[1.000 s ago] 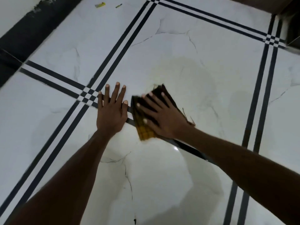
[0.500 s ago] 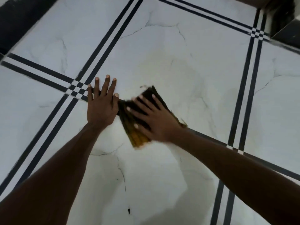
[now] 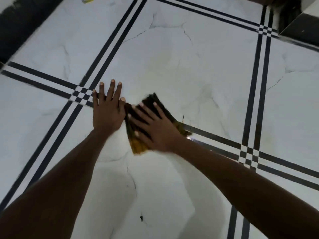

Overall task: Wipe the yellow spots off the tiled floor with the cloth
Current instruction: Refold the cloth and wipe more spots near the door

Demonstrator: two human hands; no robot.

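Compared with half a second back, not much different: right hand [image 3: 155, 128] still pressed flat on the cloth [image 3: 138, 145], left hand [image 3: 107, 112] still planted palm-down on the floor [image 3: 189, 66] right next to it. Whole pair sits slightly further right in view now, and a yellow scrap [image 3: 87, 0] shows at the far top edge again, well away from both hands. Crossing of black stripes [image 3: 247, 156] now visible off to the right of the right wrist.

Right fingers [image 3: 146, 110] spread wide and laid over the cloth, pushing down rather than gripping, nothing curled round it. Left fingers [image 3: 112, 88] stretched out straight, holding nothing, thumb side just touching the cloth's edge.

Cloth itself: folded, dark brown up by the fingertips, mustard yellow at the corner poking out below the right palm, with stripes or a check pattern, a bit blurred. Frayed edge sticking out to the right of the wrist, lying on a black stripe. Faint yellowish smear [image 3: 172, 66] on the white tile beyond the fingertips, pale and hard to outline. Small dark speck [image 3: 141, 218] on the tile between the forearms.
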